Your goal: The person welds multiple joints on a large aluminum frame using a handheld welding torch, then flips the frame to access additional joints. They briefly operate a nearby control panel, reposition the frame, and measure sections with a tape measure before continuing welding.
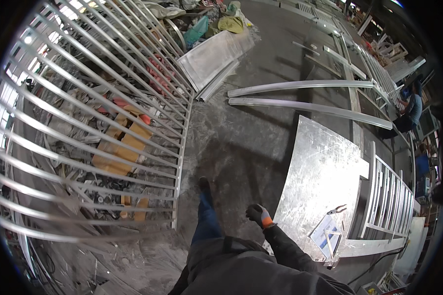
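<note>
Gloved and ringed by an orange cuff (267, 221), the person's right hand (257, 215) hangs at 5 o'clock, clear of the floor, its fingertips toward 10 o'clock. Its fingers are loosely bent, partly open, with nothing seen in their grasp. The dark right sleeve (290, 250) runs from it down toward 5 o'clock, the elbow slightly bent. Only the dark left sleeve (180, 282) shows, near 6 o'clock at the lower edge; the state of the left hand cannot be told.

Nearest the right hand lies a broad, shiny metal sheet (317, 172) at 4 o'clock, just beside the hand and apart from it. Pliers (336, 210) rest on it, handles spread, near a blue-and-white sheet (322, 233) partly covered by a triangular frame (333, 241). Past them stands a ladder-like metal frame (385, 230).

At 2 o'clock, 2 long metal profiles (300, 84) jut across the walkway. A tall barred railing (180, 167) fills 9 o'clock, standing between the person and a scrap heap with brown cardboard (135, 144). At 12 o'clock lies a pale flat panel (219, 59). Another person (414, 110) is near 3 o'clock.
</note>
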Tool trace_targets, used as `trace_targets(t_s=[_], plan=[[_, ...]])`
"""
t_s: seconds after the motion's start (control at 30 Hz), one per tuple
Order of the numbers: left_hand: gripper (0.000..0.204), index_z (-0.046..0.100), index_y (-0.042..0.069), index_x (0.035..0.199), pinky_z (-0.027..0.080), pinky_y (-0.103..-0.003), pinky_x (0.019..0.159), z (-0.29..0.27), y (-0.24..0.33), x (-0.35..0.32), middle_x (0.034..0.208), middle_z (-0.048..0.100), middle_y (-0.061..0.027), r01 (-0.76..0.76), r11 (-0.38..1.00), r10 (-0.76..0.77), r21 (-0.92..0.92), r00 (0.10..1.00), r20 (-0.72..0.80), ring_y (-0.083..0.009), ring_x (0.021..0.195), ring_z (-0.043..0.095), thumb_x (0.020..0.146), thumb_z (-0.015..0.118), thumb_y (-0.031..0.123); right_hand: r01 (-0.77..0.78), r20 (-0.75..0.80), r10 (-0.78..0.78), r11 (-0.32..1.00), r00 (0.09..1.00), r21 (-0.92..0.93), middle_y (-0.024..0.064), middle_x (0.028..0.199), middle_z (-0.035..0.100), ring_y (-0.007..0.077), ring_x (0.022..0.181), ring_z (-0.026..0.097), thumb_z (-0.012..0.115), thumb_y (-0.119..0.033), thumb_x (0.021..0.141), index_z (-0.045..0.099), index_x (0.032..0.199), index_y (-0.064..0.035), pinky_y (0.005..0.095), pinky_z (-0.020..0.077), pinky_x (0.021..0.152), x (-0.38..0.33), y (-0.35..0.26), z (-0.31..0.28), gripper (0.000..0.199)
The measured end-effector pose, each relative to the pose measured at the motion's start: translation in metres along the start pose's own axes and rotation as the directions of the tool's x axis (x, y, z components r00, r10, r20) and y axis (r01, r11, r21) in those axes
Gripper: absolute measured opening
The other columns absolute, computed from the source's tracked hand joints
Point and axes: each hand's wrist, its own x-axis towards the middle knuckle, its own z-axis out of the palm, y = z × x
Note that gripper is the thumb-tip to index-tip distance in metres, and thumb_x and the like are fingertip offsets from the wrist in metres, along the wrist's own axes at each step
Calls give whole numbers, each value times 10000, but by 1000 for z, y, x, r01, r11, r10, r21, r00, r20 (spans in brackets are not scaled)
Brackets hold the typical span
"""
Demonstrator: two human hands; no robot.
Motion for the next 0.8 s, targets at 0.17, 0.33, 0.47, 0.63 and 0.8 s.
trace_targets(t_s=[0.17,0.33,0.47,0.63,0.8], plan=[[212,597,205,891,381,-467,545,-183,36,119,969,542,-71,-135,985,133,106,991,24,-314,859,523,905,539,408,209,-101,-239,947,966,-245,76,962,696,207,782,679,688,-156,948,648,1141,-28,324,513,644,89,-93,69,235],[228,585,171,823,351,-442,483,-368,116,228,879,524,-87,-313,918,334,-244,942,47,-312,760,522,888,562,389,401,-128,-441,881,888,-250,92,991,693,179,840,666,698,-141,934,647,1123,-14,318,536,692,159,-207,93,233],[264,511,173,768,237,-408,458,-451,190,286,831,461,-70,365,-169,221,-915,919,326,-294,672,421,801,557,430,434,-224,-419,901,880,19,139,1053,695,245,876,685,624,-118,981,652,1120,-8,376,578,731,217,-330,79,180],[221,613,182,920,457,-446,726,-472,281,294,971,586,-88,203,436,151,-877,944,294,-301,929,568,876,579,396,496,-252,-501,864,828,-86,121,1052,677,301,888,688,670,-175,947,592,1211,-78,393,544,696,311,-514,22,292],[295,667,141,992,514,-443,773,-456,395,243,981,655,-111,127,843,-117,-522,992,53,-283,944,620,907,576,409,395,-238,-442,892,865,-220,102,1037,662,245,874,664,713,-247,913,571,1230,-96,378,539,727,459,-652,-100,380]])
